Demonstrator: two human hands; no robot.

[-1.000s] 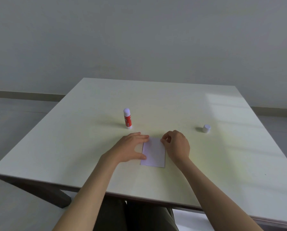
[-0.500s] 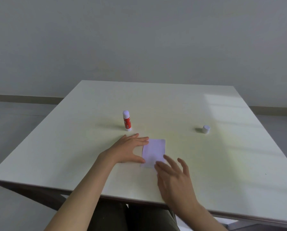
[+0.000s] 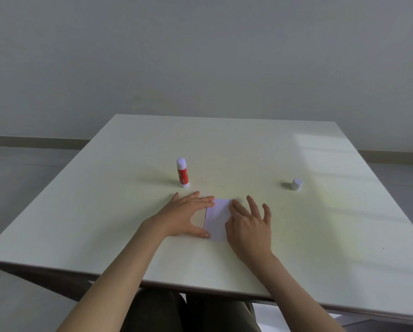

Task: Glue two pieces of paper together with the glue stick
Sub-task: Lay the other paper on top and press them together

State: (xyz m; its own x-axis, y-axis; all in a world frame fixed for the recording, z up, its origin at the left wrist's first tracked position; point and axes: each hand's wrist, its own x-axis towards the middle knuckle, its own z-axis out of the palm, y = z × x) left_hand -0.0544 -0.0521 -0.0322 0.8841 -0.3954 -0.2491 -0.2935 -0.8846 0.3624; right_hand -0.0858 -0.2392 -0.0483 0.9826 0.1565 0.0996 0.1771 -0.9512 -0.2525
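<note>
A small white paper rectangle (image 3: pixel 217 218) lies flat near the table's front middle. My left hand (image 3: pixel 185 218) rests flat at its left edge, fingertips and thumb touching it. My right hand (image 3: pixel 250 225) lies palm down over its right part, fingers spread. I cannot tell whether one sheet or two stacked sheets lie there. A red-and-white glue stick (image 3: pixel 182 173) stands upright, uncapped, just behind my left hand. Its white cap (image 3: pixel 296 184) sits apart at the right.
The pale table (image 3: pixel 296 236) reaches to a grey wall behind; its front edge runs just above my lap. A bright patch of light falls on the table's right side.
My right hand lifted off the paper's top right, drew back toward me, then came forward again and now lies flat on the paper's right side. The left hand stayed.
</note>
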